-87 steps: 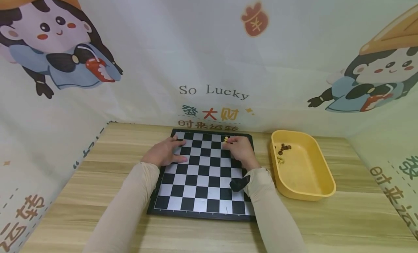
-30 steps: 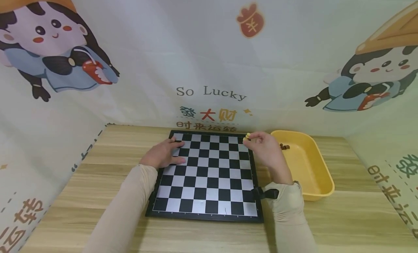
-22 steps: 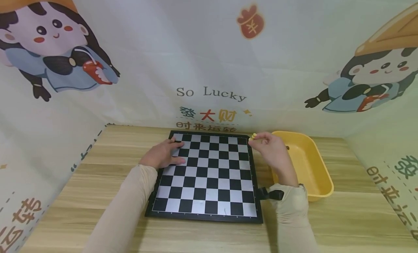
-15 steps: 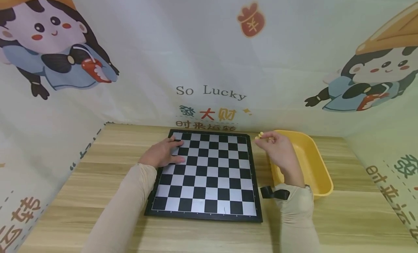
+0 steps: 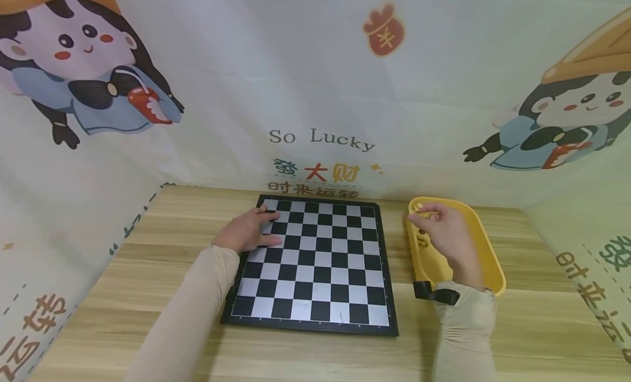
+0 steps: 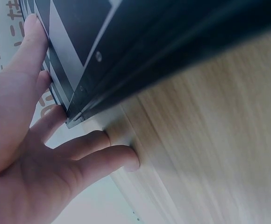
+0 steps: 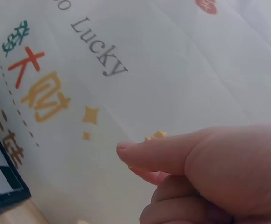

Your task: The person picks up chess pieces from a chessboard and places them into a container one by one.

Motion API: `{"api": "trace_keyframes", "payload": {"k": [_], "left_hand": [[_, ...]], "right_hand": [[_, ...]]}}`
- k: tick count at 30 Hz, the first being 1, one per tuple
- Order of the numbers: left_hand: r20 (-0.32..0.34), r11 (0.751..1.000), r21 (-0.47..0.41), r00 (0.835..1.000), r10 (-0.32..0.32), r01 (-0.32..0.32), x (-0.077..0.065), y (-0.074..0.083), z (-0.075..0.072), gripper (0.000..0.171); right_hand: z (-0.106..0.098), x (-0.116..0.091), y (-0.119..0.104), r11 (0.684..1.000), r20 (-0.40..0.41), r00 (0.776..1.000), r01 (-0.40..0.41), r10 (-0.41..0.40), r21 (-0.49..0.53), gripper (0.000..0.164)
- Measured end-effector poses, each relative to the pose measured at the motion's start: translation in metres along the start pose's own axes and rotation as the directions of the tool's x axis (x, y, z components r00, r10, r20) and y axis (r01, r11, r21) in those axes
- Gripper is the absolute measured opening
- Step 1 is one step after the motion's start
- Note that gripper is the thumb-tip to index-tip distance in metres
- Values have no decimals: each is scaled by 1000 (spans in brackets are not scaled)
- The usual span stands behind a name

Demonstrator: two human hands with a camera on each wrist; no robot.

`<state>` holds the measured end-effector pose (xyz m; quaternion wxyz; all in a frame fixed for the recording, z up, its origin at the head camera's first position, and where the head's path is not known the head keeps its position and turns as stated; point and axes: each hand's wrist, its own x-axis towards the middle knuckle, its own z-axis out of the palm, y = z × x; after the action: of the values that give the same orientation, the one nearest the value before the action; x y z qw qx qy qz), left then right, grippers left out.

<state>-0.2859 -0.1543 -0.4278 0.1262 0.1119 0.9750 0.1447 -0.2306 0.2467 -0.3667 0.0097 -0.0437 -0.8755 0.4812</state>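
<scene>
A black-and-white chessboard lies flat on the wooden table. My left hand rests at its far left side with fingers spread; in the left wrist view, this hand's thumb reaches over the board's top while other fingers extend toward the table. Between thumb and index finger, my right hand pinches small yellow chess pieces above the left far rim of a yellow plastic bin. Only a bit of yellow pieces shows behind the thumb in the right wrist view.
Inside the bin, small pieces lie along its left side, partly hidden by my right hand. A black strap hangs at the right wrist. Printed cloth walls in the table at the back and sides.
Carrying the yellow chess pieces, my right hand has moved from the board's far right corner rightward to above the bin. The left hand has stayed at the board's left side.
</scene>
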Motion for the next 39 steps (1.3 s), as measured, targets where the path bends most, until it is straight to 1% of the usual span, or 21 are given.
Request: {"api": "trace_keyframes", "payload": {"k": [5,12,16,19,23,29,35,39], "left_hand": [[-3,1000,3,1000,-7,7,0,-1,0,78],[-7,1000,16,1000,2,-2,1,-1,1,78],[-6,1000,15,1000,-8,8,1,-1,2,78],[-7,1000,15,1000,-12,12,1,-1,1,78],[-7,1000,20,1000,-11,12,1,-1,1,78],[-12,1000,27,1000,-9,10,1,0,2,78],[-18,1000,29,1000,-5,5,0,0,2,78],[-17,1000,31,1000,-3,4,0,0,2,78]], "right_hand": [[-8,-1,6,1000,2,1000,0,0,-14,45],[-24,-4,15,998,43,997,-68,67,19,51],[-32,-5,23,996,68,994,-91,90,12,53],[-37,-4,30,994,70,992,-106,106,-5,54],[-42,-4,37,991,72,988,-134,134,3,55],[-44,-2,44,980,87,978,-192,187,50,51],[-41,2,51,974,106,969,-225,221,26,44],[-40,2,54,973,124,966,-230,225,26,42]]}}
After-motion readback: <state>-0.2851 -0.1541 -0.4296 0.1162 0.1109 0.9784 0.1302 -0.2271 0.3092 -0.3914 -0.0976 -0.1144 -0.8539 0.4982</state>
